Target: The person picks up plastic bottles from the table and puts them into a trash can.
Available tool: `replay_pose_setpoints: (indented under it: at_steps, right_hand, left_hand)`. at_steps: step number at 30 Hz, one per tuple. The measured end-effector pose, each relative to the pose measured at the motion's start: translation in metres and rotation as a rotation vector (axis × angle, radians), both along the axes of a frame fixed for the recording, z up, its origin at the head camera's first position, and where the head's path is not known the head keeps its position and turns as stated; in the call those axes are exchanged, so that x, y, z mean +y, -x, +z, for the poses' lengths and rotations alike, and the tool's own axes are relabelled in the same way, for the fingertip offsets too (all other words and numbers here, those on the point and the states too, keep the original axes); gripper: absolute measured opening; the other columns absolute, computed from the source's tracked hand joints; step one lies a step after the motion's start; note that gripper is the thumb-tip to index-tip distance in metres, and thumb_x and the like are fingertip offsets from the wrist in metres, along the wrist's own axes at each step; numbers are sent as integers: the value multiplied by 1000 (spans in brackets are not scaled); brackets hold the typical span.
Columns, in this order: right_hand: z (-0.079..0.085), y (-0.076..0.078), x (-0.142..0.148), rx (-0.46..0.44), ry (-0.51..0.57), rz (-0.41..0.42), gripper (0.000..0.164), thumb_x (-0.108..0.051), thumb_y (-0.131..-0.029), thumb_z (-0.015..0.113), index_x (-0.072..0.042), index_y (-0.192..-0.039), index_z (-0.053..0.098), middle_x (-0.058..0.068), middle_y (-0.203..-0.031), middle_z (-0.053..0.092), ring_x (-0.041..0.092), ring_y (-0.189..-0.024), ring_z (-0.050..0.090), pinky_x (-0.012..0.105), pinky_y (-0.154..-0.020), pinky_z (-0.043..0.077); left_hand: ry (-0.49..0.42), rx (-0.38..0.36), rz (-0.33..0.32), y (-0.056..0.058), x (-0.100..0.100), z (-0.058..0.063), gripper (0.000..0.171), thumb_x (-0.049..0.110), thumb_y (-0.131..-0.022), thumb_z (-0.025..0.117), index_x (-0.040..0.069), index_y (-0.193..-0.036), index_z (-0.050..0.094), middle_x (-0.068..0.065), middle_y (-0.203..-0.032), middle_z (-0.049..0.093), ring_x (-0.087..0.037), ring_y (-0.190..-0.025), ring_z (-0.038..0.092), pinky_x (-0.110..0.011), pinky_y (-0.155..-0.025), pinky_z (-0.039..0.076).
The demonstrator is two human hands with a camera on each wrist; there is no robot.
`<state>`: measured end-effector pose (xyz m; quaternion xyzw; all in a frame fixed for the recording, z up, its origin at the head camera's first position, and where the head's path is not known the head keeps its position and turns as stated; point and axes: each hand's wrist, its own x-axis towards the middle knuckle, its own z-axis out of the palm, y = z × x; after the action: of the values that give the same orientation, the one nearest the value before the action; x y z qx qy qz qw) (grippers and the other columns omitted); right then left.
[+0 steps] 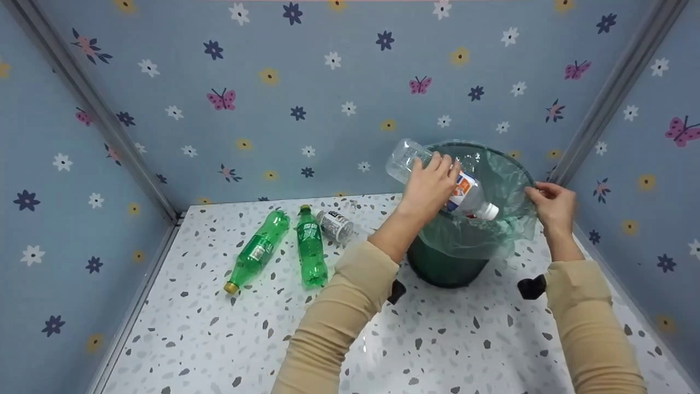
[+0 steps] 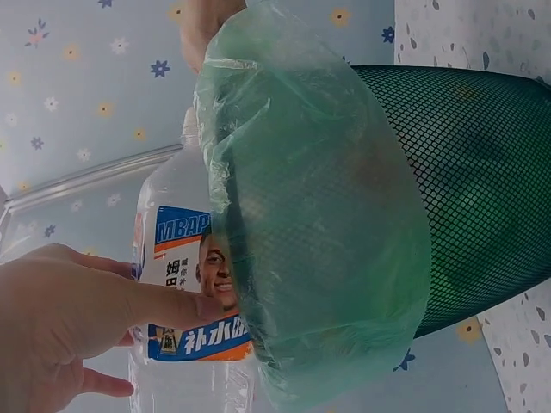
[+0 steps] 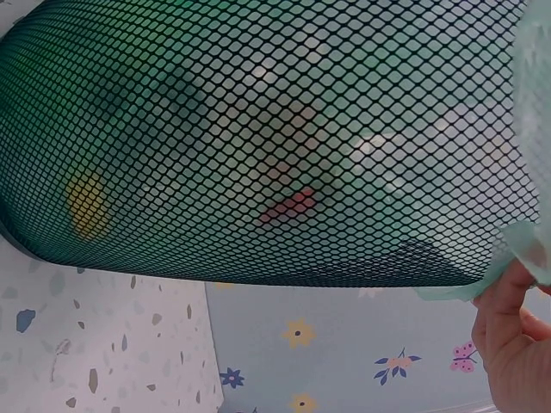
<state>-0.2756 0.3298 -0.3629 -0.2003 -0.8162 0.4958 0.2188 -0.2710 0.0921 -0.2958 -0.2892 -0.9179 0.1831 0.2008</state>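
My left hand [image 1: 432,183] grips a large clear plastic bottle [image 1: 474,201] around its middle, over the mouth of a mesh trash bin [image 1: 445,268]. The bottle lies tilted, white cap toward the right and lower than its base; its blue, white and orange label [image 2: 185,237] faces the left wrist camera. A thin green bag [image 1: 465,241] lines the bin and folds down over the rim. At the rim's right side my right hand [image 1: 555,205] pinches the bag's edge between thumb and fingers. Through the mesh, blurred yellow and red items show inside the bin.
On the speckled white floor [image 1: 208,339], left of the bin, lie two green bottles, one slanted [image 1: 257,251] and one nearly upright in view [image 1: 311,249]. Beside them a clear bottle with a label [image 1: 336,225] is partly hidden by my left arm. Flowered blue walls [image 1: 306,98] enclose the space.
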Motion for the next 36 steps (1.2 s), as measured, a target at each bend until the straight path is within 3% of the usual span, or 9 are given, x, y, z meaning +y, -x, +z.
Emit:
replay_pose_setpoints:
  at_steps: [5,12,17,26,30,36]
  right_hand:
    - [0,0,0,-18,5,-5,38,-20,-84,58,2,-116,57,-9,-78,47,2,-67,44,16,-61,39]
    - [-1,-2,0,-17,15,-2,38,-21,-84,59,2,-114,58,-9,-77,48,3,-67,44,17,-61,39]
    - [0,-2,-1,-12,15,-3,38,-21,-84,58,2,-114,58,-9,-77,48,3,-67,44,17,-60,39]
    - [0,-2,-1,-21,-5,3,39,-23,-85,57,1,-116,57,-9,-77,48,2,-66,45,17,-60,39]
    - [0,-1,-1,-22,5,-1,38,-22,-85,58,1,-115,58,-9,-76,48,2,-66,45,16,-59,39]
    - [1,-2,0,-31,18,8,40,-22,-85,58,2,-116,57,-8,-78,48,3,-67,45,15,-58,39]
  left_hand:
    - [72,-10,-2,2,7,-1,45,15,-95,41,18,-139,31,-3,-137,34,-21,-127,28,-44,-95,33]
    - [56,-10,-55,2,6,-4,47,18,-93,46,17,-138,32,-4,-138,33,-22,-127,28,-44,-96,32]
    - [-48,13,-82,1,-3,-11,42,20,-91,50,15,-132,40,-4,-128,41,-21,-117,38,-38,-89,40]
    - [-268,33,-65,3,-24,-33,31,22,-90,51,13,-120,52,-3,-111,52,-16,-97,51,-27,-68,46]
    - [-379,7,-46,4,-34,-43,31,23,-89,53,11,-118,53,-4,-110,54,-16,-97,54,-27,-69,48]
    - [-541,24,-14,8,-51,-60,29,19,-87,57,8,-114,57,-5,-106,57,-17,-94,56,-27,-70,49]
